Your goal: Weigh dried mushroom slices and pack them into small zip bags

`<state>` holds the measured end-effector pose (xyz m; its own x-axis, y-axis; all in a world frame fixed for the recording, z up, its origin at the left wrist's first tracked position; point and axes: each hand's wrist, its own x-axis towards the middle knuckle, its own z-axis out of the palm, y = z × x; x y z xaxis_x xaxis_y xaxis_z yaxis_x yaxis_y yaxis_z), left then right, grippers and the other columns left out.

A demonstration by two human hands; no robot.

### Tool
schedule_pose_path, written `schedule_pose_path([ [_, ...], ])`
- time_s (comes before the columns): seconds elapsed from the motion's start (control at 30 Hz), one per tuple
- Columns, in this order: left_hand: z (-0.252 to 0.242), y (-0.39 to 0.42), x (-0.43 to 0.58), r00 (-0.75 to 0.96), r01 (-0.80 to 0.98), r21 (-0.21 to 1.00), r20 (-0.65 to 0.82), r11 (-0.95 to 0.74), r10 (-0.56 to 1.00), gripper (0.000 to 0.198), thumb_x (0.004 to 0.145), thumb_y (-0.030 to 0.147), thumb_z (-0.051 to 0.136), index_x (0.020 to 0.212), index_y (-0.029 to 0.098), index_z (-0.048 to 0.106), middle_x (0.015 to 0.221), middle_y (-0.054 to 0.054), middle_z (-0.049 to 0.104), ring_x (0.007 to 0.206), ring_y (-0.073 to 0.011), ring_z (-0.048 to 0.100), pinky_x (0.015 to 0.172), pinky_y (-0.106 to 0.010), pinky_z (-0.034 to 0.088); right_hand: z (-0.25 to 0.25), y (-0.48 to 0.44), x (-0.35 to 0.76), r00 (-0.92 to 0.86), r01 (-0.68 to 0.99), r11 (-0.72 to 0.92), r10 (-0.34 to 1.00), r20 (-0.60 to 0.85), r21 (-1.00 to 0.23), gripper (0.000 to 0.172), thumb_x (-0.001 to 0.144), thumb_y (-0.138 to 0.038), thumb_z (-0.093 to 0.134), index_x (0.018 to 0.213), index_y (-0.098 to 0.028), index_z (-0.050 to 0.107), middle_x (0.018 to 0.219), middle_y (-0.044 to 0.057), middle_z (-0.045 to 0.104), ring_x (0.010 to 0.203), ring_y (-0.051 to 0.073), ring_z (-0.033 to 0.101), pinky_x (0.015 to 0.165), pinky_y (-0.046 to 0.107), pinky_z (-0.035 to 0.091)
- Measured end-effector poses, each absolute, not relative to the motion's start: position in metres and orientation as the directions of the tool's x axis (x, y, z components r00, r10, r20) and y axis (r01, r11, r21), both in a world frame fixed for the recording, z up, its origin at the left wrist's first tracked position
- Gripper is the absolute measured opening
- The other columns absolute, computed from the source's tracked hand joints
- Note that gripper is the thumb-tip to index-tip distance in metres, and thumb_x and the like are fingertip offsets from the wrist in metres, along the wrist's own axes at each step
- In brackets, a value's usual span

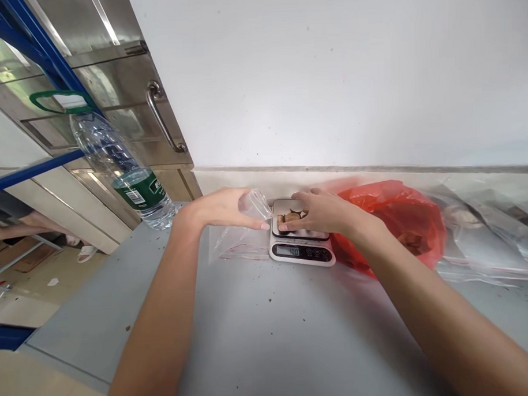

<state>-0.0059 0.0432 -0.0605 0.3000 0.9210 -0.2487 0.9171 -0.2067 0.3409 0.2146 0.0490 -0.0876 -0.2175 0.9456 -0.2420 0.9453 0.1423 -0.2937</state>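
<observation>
My left hand holds a clear plastic zip bag at its mouth, with thumb and fingers around the raised plastic. The bag's mouth faces a small white digital scale on the grey table. On the scale's plate lie several brown, dried-looking slices; what exactly they are I cannot make out. My right hand curves over the plate from the right, its thumb and fingers closed around the slices. Part of the slices is hidden under that hand. Digits show on the scale's lit display.
Right of the scale, an open red plastic bag contains more brown pieces. Further right lie clear zip bags. A large water bottle stands at the table's left edge. Behind is a white wall. Another person's leg shows far left.
</observation>
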Motion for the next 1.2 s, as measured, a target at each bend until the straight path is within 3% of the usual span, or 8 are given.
schedule_pose_path([
  [0.1, -0.063, 0.045, -0.005, 0.334, 0.905, 0.355, -0.251, -0.235, 0.909, 0.08, 0.07, 0.076, 0.073, 0.134, 0.029, 0.064, 0.14, -0.009, 0.068, 0.122, -0.0364, 0.065, 0.09, -0.038, 0.054, -0.096, 0.054, 0.207, -0.206, 0.961, 0.151, 0.95, -0.236, -0.231, 0.066, 0.086, -0.064, 0.07, 0.137, -0.024, 0.063, 0.148, 0.019, 0.057, 0.127, 0.039, 0.06, 0.09, 0.042, 0.054],
  [0.23, -0.068, 0.047, -0.001, 0.362, 0.9, 0.35, -0.271, -0.26, 0.892, 0.076, 0.072, 0.076, 0.071, 0.131, 0.028, 0.066, 0.132, -0.007, 0.072, 0.114, -0.0339, 0.068, 0.085, -0.035, 0.054, -0.104, 0.057, 0.206, -0.244, 0.947, 0.191, 0.95, -0.193, -0.257, 0.046, 0.088, -0.059, 0.069, 0.115, -0.022, 0.072, 0.123, 0.017, 0.069, 0.132, 0.039, 0.056, 0.092, 0.043, 0.053],
  [0.4, -0.075, 0.05, 0.007, 0.403, 0.887, 0.36, -0.299, -0.289, 0.865, 0.072, 0.072, 0.075, 0.072, 0.127, 0.03, 0.067, 0.13, -0.006, 0.073, 0.112, -0.0334, 0.069, 0.08, -0.033, 0.053, -0.099, 0.054, 0.216, -0.26, 0.901, 0.171, 0.949, -0.18, -0.398, 0.009, 0.081, -0.026, 0.071, 0.089, -0.022, 0.069, 0.092, 0.009, 0.074, 0.094, 0.028, 0.071, 0.067, 0.031, 0.052],
  [0.5, -0.08, 0.052, 0.01, 0.43, 0.876, 0.368, -0.304, -0.312, 0.85, 0.068, 0.073, 0.074, 0.072, 0.124, 0.029, 0.068, 0.13, -0.007, 0.073, 0.111, -0.0334, 0.069, 0.081, -0.034, 0.053, -0.096, 0.053, 0.221, -0.25, 0.86, 0.134, 0.952, -0.178, -0.493, 0.022, 0.072, -0.011, 0.069, 0.091, -0.022, 0.068, 0.08, 0.004, 0.073, 0.079, 0.023, 0.069, 0.059, 0.027, 0.049],
  [0.63, -0.082, 0.054, 0.015, 0.438, 0.873, 0.375, -0.326, -0.311, 0.838, 0.067, 0.073, 0.073, 0.073, 0.121, 0.027, 0.067, 0.125, -0.006, 0.075, 0.107, -0.0327, 0.07, 0.079, -0.033, 0.053, -0.097, 0.058, 0.228, -0.22, 0.833, 0.113, 0.966, -0.138, -0.542, 0.042, 0.064, -0.003, 0.07, 0.102, -0.021, 0.069, 0.093, 0.004, 0.075, 0.086, 0.022, 0.069, 0.061, 0.025, 0.05],
  [0.97, -0.083, 0.053, 0.017, 0.453, 0.848, 0.432, -0.288, -0.307, 0.844, 0.081, 0.074, 0.074, 0.075, 0.141, 0.031, 0.061, 0.137, -0.006, 0.07, 0.116, -0.0328, 0.068, 0.09, -0.036, 0.054, -0.082, 0.061, 0.246, -0.317, 0.693, 0.211, 0.948, -0.029, -0.689, 0.027, 0.069, -0.015, 0.074, 0.095, -0.022, 0.07, 0.084, 0.001, 0.071, 0.078, 0.02, 0.067, 0.064, 0.029, 0.051],
  [1.07, -0.082, 0.052, 0.017, 0.468, 0.828, 0.462, -0.257, -0.318, 0.846, 0.087, 0.074, 0.077, 0.074, 0.147, 0.033, 0.056, 0.134, -0.004, 0.072, 0.113, -0.0319, 0.07, 0.087, -0.035, 0.054, -0.081, 0.059, 0.242, -0.371, 0.661, 0.255, 0.929, -0.011, -0.706, 0.036, 0.07, -0.014, 0.075, 0.105, -0.023, 0.07, 0.085, 0.001, 0.072, 0.078, 0.02, 0.068, 0.066, 0.028, 0.052],
  [1.2, -0.079, 0.05, 0.02, 0.509, 0.791, 0.511, -0.243, -0.337, 0.826, 0.065, 0.078, 0.077, 0.071, 0.121, 0.028, 0.071, 0.11, -0.003, 0.077, 0.097, -0.0291, 0.073, 0.079, -0.034, 0.054, -0.081, 0.053, 0.23, -0.488, 0.587, 0.324, 0.873, -0.005, -0.742, 0.057, 0.074, -0.006, 0.068, 0.127, -0.028, 0.062, 0.086, -0.002, 0.073, 0.07, 0.016, 0.067, 0.065, 0.027, 0.052],
])
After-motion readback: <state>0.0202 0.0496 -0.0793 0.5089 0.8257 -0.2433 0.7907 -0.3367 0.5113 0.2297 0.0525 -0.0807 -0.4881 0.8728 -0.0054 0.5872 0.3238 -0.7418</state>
